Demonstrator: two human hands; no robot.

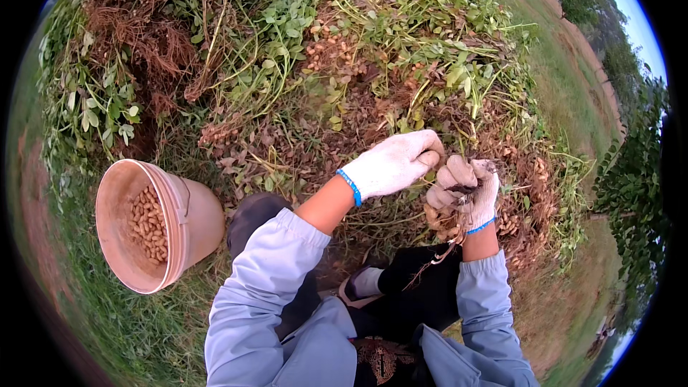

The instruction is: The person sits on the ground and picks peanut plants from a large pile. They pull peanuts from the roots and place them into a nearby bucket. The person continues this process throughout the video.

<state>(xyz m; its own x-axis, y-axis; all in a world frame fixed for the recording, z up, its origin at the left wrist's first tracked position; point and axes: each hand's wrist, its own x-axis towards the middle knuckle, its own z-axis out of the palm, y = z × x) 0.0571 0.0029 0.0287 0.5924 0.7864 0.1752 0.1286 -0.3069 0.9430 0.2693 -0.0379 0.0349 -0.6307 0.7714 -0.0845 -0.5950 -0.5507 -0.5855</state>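
My left hand (pixel 395 164), in a white knit glove with a blue cuff, is beside my right hand with its fingers curled; whether anything lies between them cannot be told. My right hand (pixel 465 188), in a soiled matching glove with the palm turned up, is closed on a peanut plant whose roots (pixel 439 255) hang below the wrist. Peanut pods (pixel 441 223) cluster at the plant's base under the fingers. To the left, a pale plastic bucket (pixel 201 220) leans on its side towards the left and holds loose peanut pods (pixel 149 224).
A heap of pulled peanut plants (pixel 269 54) with leaves, roots and pods spreads before me. More pods (pixel 540 169) lie at the right. My shoe (pixel 352 287) is below my hands. Grass (pixel 129 328) lies around the bucket, and a leafy tree (pixel 634 188) stands at the right.
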